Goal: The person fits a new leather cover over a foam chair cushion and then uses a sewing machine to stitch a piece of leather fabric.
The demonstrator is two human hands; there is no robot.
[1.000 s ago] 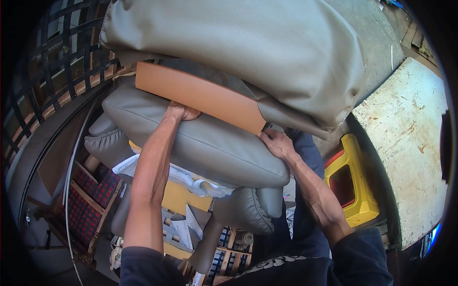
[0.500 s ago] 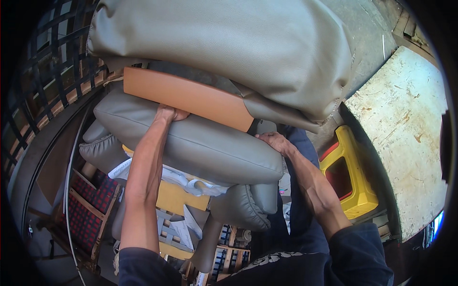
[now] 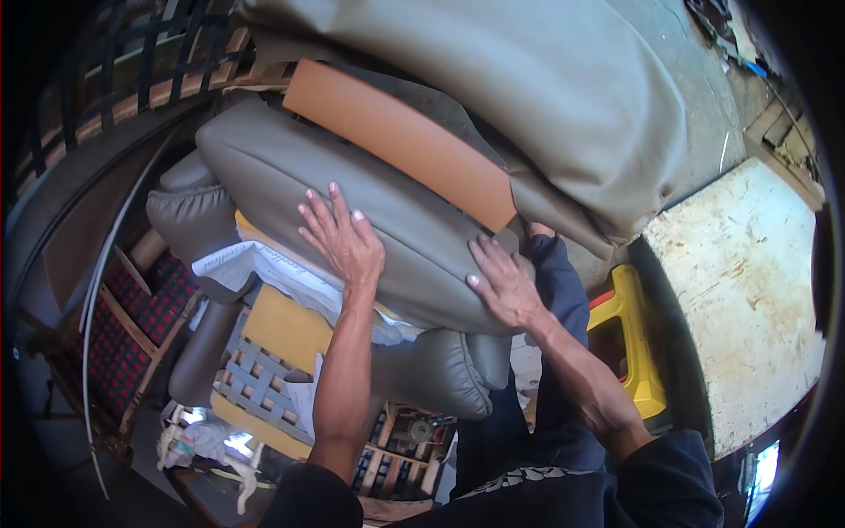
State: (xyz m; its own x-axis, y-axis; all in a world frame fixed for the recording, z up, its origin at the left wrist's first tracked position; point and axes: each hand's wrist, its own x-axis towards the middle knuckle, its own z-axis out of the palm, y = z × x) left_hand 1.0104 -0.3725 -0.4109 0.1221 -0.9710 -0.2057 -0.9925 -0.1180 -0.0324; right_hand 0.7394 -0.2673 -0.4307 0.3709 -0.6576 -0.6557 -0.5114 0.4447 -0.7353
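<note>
A padded grey leather backrest (image 3: 264, 167) of an upholstered chair lies crosswise before me. On its near face my left hand (image 3: 348, 242) rests with fingers spread. My right hand (image 3: 506, 286) lies open on the backrest's right end, its fingers pointing up and left. Along the far side runs a flat tan-orange panel (image 3: 400, 145), apart from both hands. White printed cloth (image 3: 238, 264) and yellow foam show under the backrest's near edge. Gathered grey leather arm ends (image 3: 440, 374) stick out on the near side, above a frame of woven grey webbing (image 3: 260, 374).
A large grey leather piece (image 3: 563, 79) lies beyond the panel. At right are a yellow plastic stool (image 3: 638, 343) and a worn, stained whitish board (image 3: 748, 299). A red-and-black webbed frame (image 3: 145, 334) stands at left, a black-strapped frame (image 3: 132, 75) at far left.
My left hand has come from the backrest's far edge onto its near face. My right hand has moved from the right corner onto the surface. Both hands have opened out flat.
</note>
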